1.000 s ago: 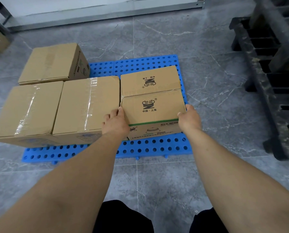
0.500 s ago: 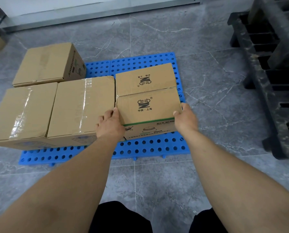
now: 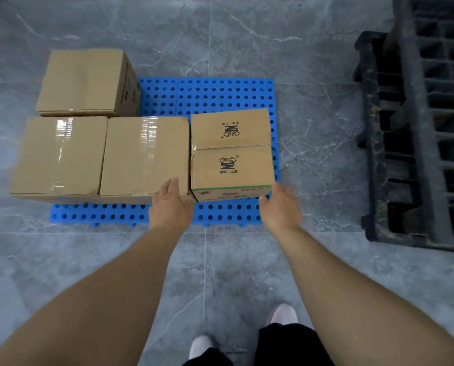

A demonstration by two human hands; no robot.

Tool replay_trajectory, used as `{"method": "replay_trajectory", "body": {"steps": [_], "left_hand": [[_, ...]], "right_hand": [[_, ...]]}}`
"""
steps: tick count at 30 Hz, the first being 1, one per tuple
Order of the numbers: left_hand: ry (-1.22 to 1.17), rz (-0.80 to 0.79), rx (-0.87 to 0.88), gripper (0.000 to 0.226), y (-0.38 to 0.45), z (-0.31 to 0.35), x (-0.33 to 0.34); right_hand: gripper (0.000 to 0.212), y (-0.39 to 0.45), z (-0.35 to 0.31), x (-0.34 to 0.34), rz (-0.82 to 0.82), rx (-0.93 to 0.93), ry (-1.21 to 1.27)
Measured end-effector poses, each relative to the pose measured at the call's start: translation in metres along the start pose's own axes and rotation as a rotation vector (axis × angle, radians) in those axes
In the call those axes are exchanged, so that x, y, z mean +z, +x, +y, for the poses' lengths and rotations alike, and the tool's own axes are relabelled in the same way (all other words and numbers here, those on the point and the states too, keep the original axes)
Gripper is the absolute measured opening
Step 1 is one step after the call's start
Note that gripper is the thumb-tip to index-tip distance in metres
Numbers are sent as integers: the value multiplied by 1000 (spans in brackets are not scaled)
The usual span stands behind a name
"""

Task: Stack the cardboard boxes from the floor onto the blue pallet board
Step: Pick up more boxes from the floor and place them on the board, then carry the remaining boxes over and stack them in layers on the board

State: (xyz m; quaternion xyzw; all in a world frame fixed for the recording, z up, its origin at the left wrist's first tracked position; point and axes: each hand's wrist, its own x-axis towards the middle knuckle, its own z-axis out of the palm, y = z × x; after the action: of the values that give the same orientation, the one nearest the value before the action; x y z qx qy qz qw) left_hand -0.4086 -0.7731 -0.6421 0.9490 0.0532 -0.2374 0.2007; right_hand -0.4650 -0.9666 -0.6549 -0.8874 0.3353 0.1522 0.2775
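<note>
Both hands, fingers relaxed, holding nothing, near printed box at pallet front-right edge.

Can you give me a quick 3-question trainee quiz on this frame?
1. True or false: the printed box sits on the blue pallet board.
2. How many cardboard boxes are visible?
3. Which is nearest the right hand? A) far-left back box B) printed box C) black pallet

Key: 1 true. 2 four. 3 B.
</note>
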Motion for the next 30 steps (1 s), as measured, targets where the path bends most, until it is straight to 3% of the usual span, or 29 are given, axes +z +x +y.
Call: {"method": "replay_trajectory", "body": {"steps": [3, 7, 15, 23, 30], "left_hand": [[-14, -65, -55, 64, -40, -4, -27], [-48, -109, -124, 66, -95, -6, -71], [-150, -97, -219, 67, -198, 0, -165], [-261, 8, -307, 64, -273, -6, -228], [-343, 147, -438, 61, -322, -9, -270]], "right_hand": [[40, -43, -16, -25, -88, -6, -77], [32, -101, -44, -66, -149, -41, -157], [32, -204, -104, -138, -267, -148, -327], [34, -275, -156, -183, -318, -318, -415], [43, -318, -213, -211, -281, -581, -406]]}}
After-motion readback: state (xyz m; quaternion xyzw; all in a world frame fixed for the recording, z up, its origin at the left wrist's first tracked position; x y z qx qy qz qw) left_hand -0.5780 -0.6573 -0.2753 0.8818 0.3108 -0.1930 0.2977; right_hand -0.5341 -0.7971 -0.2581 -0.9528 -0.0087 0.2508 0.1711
